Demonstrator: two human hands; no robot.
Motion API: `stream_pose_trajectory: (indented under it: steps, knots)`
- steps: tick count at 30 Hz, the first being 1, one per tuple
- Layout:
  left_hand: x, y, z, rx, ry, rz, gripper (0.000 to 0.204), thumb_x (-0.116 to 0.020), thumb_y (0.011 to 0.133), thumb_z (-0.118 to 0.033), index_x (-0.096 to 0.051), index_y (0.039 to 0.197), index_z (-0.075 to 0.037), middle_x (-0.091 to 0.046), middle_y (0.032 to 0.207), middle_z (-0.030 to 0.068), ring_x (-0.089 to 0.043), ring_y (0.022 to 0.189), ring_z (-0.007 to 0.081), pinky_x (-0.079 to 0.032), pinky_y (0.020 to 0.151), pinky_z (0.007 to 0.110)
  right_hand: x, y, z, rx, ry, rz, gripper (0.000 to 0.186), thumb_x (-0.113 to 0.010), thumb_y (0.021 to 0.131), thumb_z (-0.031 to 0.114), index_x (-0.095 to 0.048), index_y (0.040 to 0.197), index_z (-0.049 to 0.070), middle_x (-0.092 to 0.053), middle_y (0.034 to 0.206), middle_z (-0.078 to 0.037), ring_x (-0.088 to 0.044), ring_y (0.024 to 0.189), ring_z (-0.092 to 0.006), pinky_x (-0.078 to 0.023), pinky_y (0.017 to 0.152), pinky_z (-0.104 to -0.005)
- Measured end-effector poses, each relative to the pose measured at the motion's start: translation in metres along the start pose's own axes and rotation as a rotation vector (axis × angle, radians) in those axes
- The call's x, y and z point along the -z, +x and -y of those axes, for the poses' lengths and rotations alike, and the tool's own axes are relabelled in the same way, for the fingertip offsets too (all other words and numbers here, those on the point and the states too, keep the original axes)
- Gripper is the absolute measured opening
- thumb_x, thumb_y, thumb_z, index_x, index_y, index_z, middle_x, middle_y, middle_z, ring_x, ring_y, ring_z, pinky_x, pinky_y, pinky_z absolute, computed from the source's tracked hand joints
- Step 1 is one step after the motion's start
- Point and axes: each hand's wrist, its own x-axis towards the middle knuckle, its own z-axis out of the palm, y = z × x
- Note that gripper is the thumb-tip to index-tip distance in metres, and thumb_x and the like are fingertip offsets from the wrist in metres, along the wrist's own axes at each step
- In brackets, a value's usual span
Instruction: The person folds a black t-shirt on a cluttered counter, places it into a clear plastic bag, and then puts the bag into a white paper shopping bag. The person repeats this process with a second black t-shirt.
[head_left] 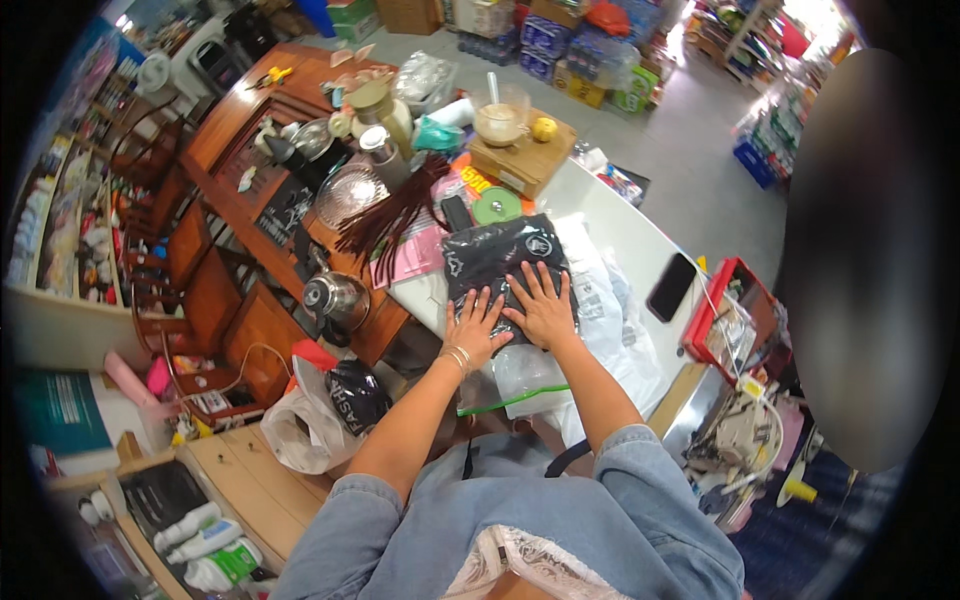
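My left hand [478,325] and my right hand [540,305] lie flat, fingers spread, on a black glossy plastic package [505,240] on the white table [625,235]. Under its near end is a clear zip bag [520,380] with a green strip, beside white plastic sheets [615,350]. Brown strands [390,210], a pink sheet [412,255] and a green lid [497,205] sit beyond the package. A black phone [672,286] lies to the right, near the table's edge.
A wooden table [235,120] with kettles [335,300] and dishes stands at left, with chairs [190,260]. A cardboard box [520,160] holds a bowl. A red bin [730,325] and machine parts are at right; stacked goods [580,70] stand beyond.
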Motion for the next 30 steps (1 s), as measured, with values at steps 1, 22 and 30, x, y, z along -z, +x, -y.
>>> stream_pose_trajectory:
  steps: [1, 22, 30]
  knots:
    - [-0.004, -0.002, 0.003, -0.002, -0.024, -0.055, 0.071, -0.041, 0.09, -0.059, -0.023, 0.148, -0.022, -0.013, 0.155, 0.0097, -0.011, 0.143, 0.0308, -0.007, 0.112, 0.055, -0.002, 0.0, 0.001, 0.007, 0.02, 0.013, 0.061, -0.038, 0.089, 0.06, -0.035, 0.143, 0.03, -0.018, 0.155, -0.001, -0.011, 0.143, -0.025, -0.003, 0.111, -0.0583]
    - [-0.01, -0.08, 0.012, 0.247, -2.307, -0.333, 0.026, -0.066, 0.083, -0.001, -0.059, 0.107, -0.005, -0.061, 0.103, -0.0001, -0.057, 0.095, 0.011, -0.044, 0.087, 0.027, 0.095, 0.021, -0.05, -0.602, 1.72, 0.647, 0.043, -0.067, 0.076, 0.005, -0.055, 0.116, -0.004, -0.065, 0.103, -0.013, -0.067, 0.085, -0.0245, -0.056, 0.078, -0.0352]
    - [-0.004, -0.163, 0.021, 0.007, -2.366, -0.24, 0.032, -0.072, 0.077, 0.001, -0.043, 0.077, -0.013, -0.043, 0.074, -0.0083, -0.047, 0.067, 0.0035, -0.044, 0.067, 0.019, 0.138, -0.008, 0.025, -0.468, 1.605, 0.71, 0.059, -0.073, 0.062, -0.002, -0.053, 0.118, -0.004, -0.065, 0.102, -0.012, -0.066, 0.087, -0.0231, -0.055, 0.076, -0.035]
